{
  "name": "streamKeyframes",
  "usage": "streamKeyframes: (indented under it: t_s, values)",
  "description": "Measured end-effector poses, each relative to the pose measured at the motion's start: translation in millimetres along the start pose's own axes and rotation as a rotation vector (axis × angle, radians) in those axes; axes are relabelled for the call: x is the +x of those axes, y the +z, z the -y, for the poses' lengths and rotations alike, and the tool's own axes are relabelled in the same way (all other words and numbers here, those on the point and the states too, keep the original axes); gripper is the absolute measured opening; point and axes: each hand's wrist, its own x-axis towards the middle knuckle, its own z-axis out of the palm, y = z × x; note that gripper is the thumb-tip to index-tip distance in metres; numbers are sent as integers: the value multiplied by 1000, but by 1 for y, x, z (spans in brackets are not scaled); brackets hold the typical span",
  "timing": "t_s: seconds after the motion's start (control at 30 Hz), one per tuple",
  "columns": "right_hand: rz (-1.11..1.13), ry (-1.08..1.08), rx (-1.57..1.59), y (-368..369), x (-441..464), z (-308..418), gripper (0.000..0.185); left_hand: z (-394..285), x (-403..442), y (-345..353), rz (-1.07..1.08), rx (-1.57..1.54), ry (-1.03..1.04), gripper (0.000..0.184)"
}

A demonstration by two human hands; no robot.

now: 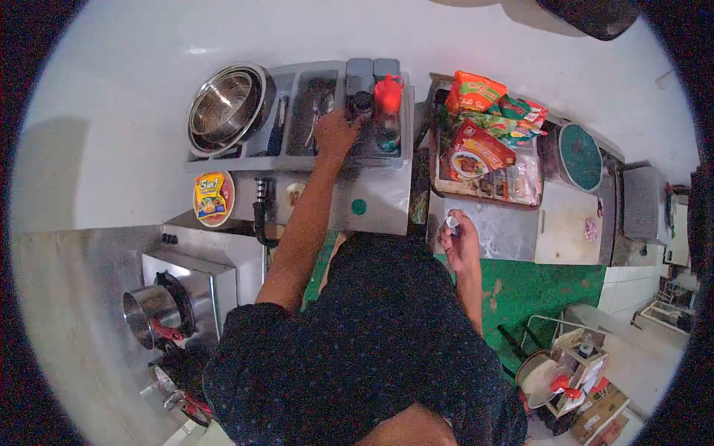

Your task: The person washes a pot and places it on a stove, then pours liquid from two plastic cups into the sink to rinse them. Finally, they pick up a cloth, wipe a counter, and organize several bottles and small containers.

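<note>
My left hand [337,137] reaches over the grey divided tray [297,160], its fingers closed around the side of a dark-capped bottle [361,102]. Part of the grip is hidden behind the bottle and my hand. Just right of it stands a clear bottle with a red top [388,97]. My right hand [462,245] is lower, over the counter edge, with its fingers closed on a small whitish cup-like piece [451,221]. Metal cutlery [316,119] lies in the tray compartment left of the dark-capped bottle.
Nested steel bowls [227,108] sit at the tray's left end. Seasoning packets [480,152] fill a tray to the right, beside a green-topped container [580,157]. A white cutting board [565,230] holds chopped pieces. A stove with a steel pot [145,316] is lower left.
</note>
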Motion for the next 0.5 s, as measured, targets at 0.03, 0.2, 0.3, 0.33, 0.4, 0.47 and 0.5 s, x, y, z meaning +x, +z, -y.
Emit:
streamKeyframes:
  t_s: [0.03, 0.2, 0.3, 0.33, 0.4, 0.47, 0.5]
  values:
    - [25, 1, 0, 0, 0, 0, 20, -4, -3, -2, 6, 0, -17, 45]
    - [-18, 32, 8, -3, 2, -2, 20, 3, -39, -13, -219, -191, -37, 37]
    - [-52, 48, 26, -5, 1, -4, 20, 16, -93, -32, -233, -410, -185, 33]
    - [-58, 48, 19, -4, 3, -6, 20, 25, -112, -35, -201, -482, -261, 33]
    - [-73, 43, 6, -4, 4, -8, 20, 53, -150, -36, -124, -598, -366, 25]
    - [-12, 57, 4, 2, 5, -7, 19, 74, -178, -40, -214, -510, -306, 23]
    - [20, 65, 3, 4, 6, -7, 19, 86, -187, -40, -260, -463, -276, 22]
